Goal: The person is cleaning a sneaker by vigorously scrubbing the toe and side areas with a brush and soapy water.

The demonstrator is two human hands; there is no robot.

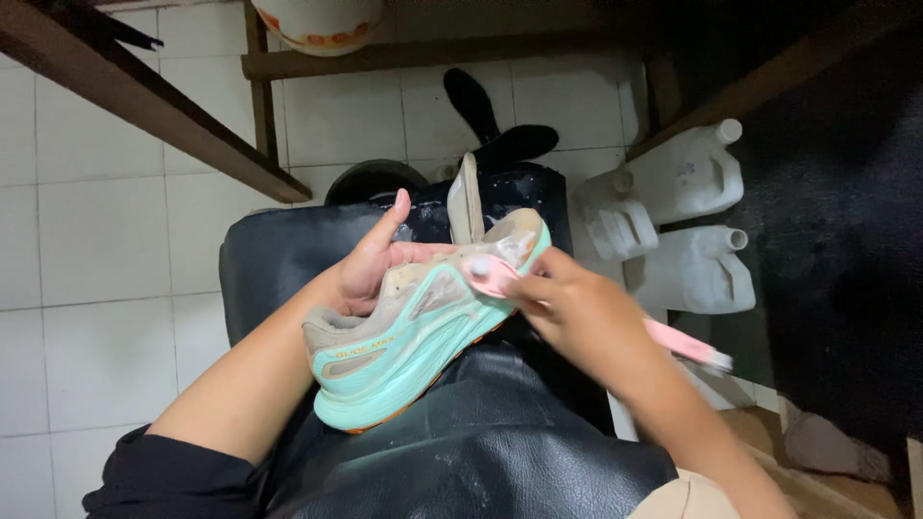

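Sneaker point(413, 336), mint-soled and wet, rests on the black apron point(481, 442) over the lap, left hand point(370, 264) gripping inside its collar. Right hand point(577, 312) fingers pinch a pink brush point(490, 274) at the toe. Risk: a slick handle could slip, or hard strokes could twist the shoe loose.

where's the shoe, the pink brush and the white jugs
shoe point(404, 360): head view, on the mint green sole at its side.
pink brush point(487, 274): head view, on the pink head pressed to the shoe.
white jugs point(687, 178): head view, on the body of the upper jug on the floor.

Glossy black apron point(481, 432), matt mesh shoe point(413, 336)
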